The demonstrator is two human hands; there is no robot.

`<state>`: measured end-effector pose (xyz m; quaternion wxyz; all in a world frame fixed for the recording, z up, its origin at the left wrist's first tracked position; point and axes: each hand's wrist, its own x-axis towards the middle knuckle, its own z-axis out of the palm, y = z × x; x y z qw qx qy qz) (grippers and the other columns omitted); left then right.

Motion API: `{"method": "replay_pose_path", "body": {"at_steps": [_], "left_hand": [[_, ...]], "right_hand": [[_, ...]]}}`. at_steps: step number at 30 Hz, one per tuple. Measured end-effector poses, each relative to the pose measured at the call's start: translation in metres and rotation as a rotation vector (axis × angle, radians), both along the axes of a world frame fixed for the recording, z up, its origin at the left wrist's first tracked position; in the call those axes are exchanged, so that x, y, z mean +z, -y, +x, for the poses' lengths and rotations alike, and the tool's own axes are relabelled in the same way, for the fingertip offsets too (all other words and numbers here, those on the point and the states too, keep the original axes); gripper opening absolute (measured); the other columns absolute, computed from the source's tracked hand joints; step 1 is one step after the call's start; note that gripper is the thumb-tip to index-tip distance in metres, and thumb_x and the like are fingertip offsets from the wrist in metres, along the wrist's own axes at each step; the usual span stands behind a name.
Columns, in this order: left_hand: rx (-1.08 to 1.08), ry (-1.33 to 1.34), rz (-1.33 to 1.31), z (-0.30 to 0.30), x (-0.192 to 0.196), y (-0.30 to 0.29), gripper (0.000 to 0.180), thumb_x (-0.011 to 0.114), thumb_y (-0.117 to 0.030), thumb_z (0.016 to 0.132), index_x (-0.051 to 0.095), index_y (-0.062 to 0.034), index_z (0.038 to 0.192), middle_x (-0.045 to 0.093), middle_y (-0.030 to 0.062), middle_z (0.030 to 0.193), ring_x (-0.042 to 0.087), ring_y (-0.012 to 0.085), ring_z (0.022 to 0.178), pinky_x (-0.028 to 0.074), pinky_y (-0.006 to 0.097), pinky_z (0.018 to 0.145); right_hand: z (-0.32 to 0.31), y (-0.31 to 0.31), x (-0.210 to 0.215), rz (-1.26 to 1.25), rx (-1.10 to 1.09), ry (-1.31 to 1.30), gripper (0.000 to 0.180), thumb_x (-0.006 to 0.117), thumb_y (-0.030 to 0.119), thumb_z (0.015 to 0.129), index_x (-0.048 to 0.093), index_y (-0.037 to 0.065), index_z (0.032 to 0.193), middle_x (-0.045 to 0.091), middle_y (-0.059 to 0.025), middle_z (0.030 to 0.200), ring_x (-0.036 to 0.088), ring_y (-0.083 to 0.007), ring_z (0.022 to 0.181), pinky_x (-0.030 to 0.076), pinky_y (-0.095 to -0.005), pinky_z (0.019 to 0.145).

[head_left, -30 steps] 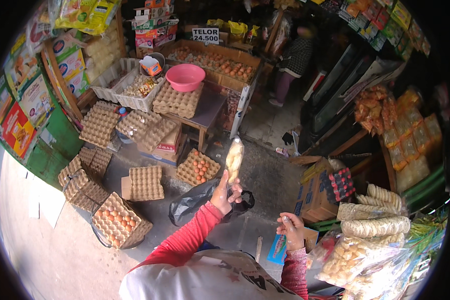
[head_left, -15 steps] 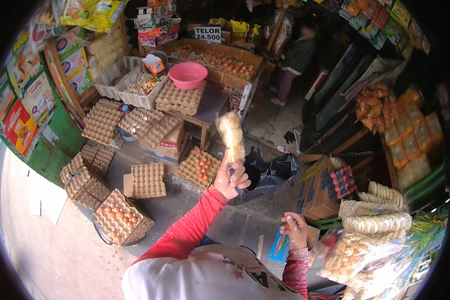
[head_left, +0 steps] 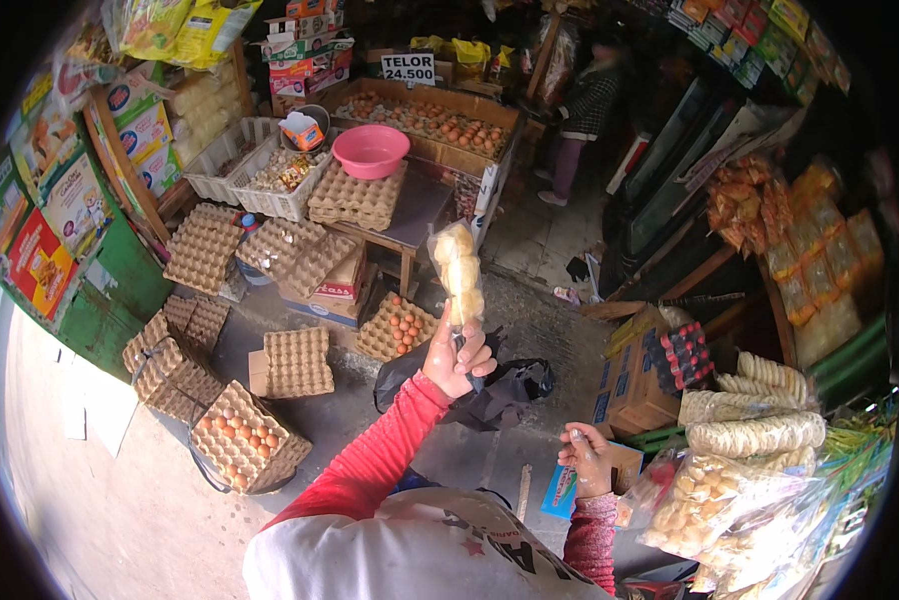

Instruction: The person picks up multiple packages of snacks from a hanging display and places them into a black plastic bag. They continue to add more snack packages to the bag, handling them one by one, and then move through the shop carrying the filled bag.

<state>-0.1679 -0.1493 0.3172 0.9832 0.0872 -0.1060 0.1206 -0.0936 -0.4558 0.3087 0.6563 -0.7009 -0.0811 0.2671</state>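
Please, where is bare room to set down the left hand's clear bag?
Bare floor shows between the black plastic bag and brown cartons; pale ground lies left of the egg-tray stack. It is crowded around the right hand: blue box, snack bags.

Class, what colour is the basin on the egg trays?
The basin is pink; head view.

Since 1 second ago, the clear packet (head_left: 456, 265) has turned a broader side to view and leans left. The black bag (head_left: 522, 384), right of the left hand (head_left: 456, 364) 0.5 seconds ago, now shows on both sides.
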Motion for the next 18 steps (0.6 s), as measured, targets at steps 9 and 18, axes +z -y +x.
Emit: {"method": "replay_pose_path", "body": {"at_steps": [9,18], "left_hand": [[0.457,-0.683,0.579,0.004,0.013,0.034,0.057,0.058,-0.051,0.094,0.06,0.001,0.118,0.067,0.0054,0.086,0.032,0.0051,0.046,0.04,0.024,0.053],[0.034,-0.487,1.343,-0.002,-0.008,0.158,0.026,0.066,-0.023,0.092,0.069,-0.0004,0.104,0.072,0.0046,0.084,0.053,0.005,0.059,0.042,0.021,0.054]], "right_hand": [[-0.01,0.016,0.009,-0.03,-0.035,0.041,0.021,0.062,0.017,0.094,0.065,0.004,0.11,0.068,-0.0072,0.093,0.062,-0.0095,0.066,0.053,-0.0225,0.059],[-0.02,0.044,0.088,0.337,-0.088,0.444,0.07,0.073,0.016,0.085,0.037,0.01,0.144,0.054,-0.0132,0.13,0.058,-0.0194,0.111,0.05,-0.0333,0.089]]}}
